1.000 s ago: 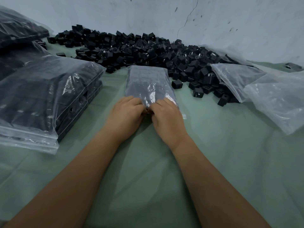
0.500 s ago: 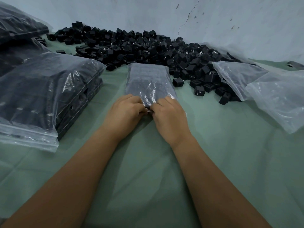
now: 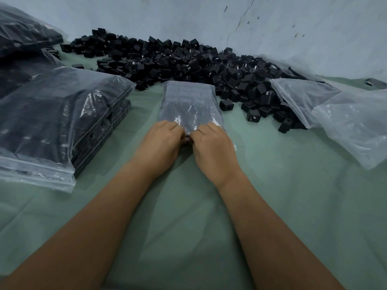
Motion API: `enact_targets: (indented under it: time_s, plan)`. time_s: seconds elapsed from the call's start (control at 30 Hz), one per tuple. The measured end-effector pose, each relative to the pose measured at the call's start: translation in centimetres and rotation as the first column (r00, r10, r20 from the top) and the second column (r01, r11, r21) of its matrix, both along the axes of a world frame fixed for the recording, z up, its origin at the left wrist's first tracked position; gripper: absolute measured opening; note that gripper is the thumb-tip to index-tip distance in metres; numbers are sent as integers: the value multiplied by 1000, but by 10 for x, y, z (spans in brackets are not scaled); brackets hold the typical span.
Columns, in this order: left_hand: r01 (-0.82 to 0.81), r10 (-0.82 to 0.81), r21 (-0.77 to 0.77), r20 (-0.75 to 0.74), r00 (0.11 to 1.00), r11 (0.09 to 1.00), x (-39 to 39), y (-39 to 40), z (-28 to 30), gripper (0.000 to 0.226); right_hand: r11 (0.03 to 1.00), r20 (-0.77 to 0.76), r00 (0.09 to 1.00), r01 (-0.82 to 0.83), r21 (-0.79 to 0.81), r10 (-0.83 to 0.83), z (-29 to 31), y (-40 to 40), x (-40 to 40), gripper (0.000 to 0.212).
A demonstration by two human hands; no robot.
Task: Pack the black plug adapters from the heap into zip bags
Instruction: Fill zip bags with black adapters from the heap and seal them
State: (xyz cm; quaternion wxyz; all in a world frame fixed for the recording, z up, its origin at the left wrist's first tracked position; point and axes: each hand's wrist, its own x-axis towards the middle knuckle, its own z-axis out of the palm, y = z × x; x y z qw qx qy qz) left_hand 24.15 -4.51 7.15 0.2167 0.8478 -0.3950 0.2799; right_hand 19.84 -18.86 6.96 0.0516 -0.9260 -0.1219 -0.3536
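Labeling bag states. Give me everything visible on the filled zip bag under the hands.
The filled zip bag is clear, crinkled plastic, glinting near its close end, packed with dark adapters that show only dimly through the film. It lies flat on the green cloth, lengthwise away from the person, its far end against the adapter heap. The left hand and right hand pinch its near edge, side by side; whether the zip is sealed is hidden.

A filled zip bag [image 3: 189,103] lies mid-counter [image 3: 293,206], its near end under the left hand [image 3: 160,143] and right hand [image 3: 213,148]. The heap of adapters [image 3: 188,61] lies beyond it. Packed bags [image 3: 56,126] lie left, empty bags [image 3: 343,120] right.
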Motion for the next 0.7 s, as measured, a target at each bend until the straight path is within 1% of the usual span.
enact_targets:
  time_s: [0.07,0.2,0.3,0.47,0.57,0.7]
  plan:
    - [-6,6,-3,20,1000,1000,0,0,0,18,1000,-4,1000,14,4,-14,0,-1,0,20]
    - [-4,3,23,33,999,1000,-1,1,-2,16,999,43,999,12,38,-13,2,-3,-2,27]
    - [9,-10,55,18,1000,998,1,-1,-3,11,999,14,1000,2,54,-3,3,-3,-2,28]
    - [26,-26,35,-17,1000,999,1,-1,-3,7,998,-34,999,11,56,-10,0,-3,-4,22]
    - [-11,10,-16,-46,999,1000,0,2,-1,6,997,-57,995,78,30,-76,2,-9,-5,18]
    - [3,-3,-1,-9,1000,1000,-1,4,1,5,995,-67,996,68,66,-64,4,-16,-9,15]
